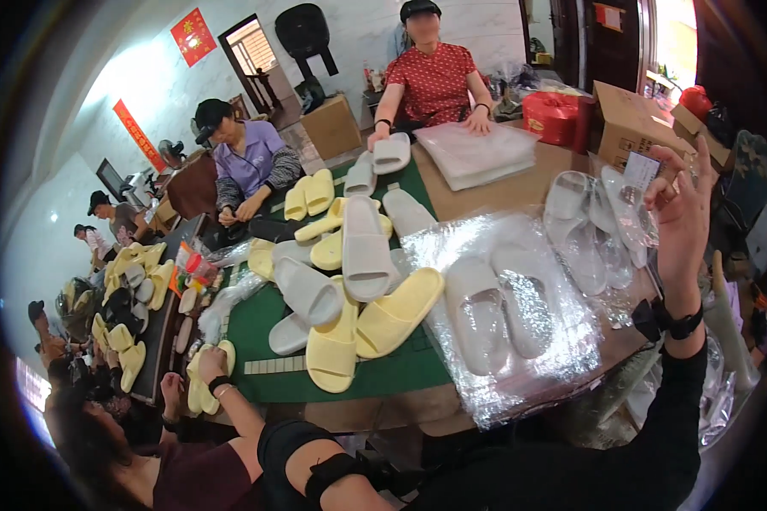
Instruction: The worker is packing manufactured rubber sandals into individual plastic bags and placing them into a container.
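Observation:
My right hand (683,217) is raised at the right, thumb and a finger curled together while other fingers point upward. What it pinches, if anything, is unclear. Just left of it are clear-wrapped slippers (626,213) with a white card (641,170). What looks like my left forearm, wearing a black strap (337,473), shows at the lower edge; its fingers are hidden. Between my arms, a pair of grey slippers (477,319) lies on or in a shiny clear plastic bag (562,362). Further left is a pile of grey slippers (366,247) and yellow slippers (400,315).
Across the table, a person in red (435,85) touches a grey slipper and a stack of clear bags (477,157). Another in purple (256,162) works at the left; a person in maroon (204,477) handles yellow slippers close by. Cartons (631,128) stand at the right.

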A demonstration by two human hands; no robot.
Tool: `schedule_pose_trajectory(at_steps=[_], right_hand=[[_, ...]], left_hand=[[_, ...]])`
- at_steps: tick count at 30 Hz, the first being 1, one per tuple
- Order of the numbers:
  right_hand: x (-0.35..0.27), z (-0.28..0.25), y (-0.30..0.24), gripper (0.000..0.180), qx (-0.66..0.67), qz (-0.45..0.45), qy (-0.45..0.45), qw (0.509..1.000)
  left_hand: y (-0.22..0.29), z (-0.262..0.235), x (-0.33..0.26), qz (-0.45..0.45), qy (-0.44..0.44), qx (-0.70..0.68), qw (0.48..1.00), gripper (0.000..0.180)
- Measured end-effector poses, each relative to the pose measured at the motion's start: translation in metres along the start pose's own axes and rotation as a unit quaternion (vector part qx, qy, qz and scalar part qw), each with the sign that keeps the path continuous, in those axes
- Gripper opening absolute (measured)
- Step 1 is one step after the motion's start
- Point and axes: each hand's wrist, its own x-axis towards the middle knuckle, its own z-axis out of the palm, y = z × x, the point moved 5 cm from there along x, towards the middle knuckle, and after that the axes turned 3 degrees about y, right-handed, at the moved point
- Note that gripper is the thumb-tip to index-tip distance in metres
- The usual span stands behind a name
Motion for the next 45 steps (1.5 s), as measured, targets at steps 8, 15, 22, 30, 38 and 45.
schedule_pose_trajectory(at_steps=[8,15,22,30,38,45], right_hand=[[-0.004,0.007,0.021,0.058,0.009,0.017,-0.015,1.000],[-0.004,0.007,0.042,0.061,0.002,0.015,-0.017,1.000],[-0.006,0.002,0.037,0.060,-0.026,-0.004,-0.011,1.000],[-0.002,-0.009,0.027,0.065,-0.054,-0.003,-0.005,0.999],[-0.006,0.004,0.039,0.064,-0.047,0.020,0.000,0.999],[-0.004,-0.016,0.019,0.064,-0.084,-0.010,0.013,0.996]], left_hand=[[0.017,-0.004,0.004,0.116,-0.039,0.359,0.925,0.040],[0.017,0.005,-0.001,0.139,0.022,0.402,0.905,0.042],[0.029,-0.012,-0.031,0.048,0.103,0.064,0.991,0.041],[0.026,-0.003,-0.038,0.057,0.102,0.073,0.990,0.041],[0.022,0.001,-0.049,0.070,0.089,0.070,0.991,0.041],[0.017,0.008,-0.044,0.090,0.100,0.069,0.989,0.041]])
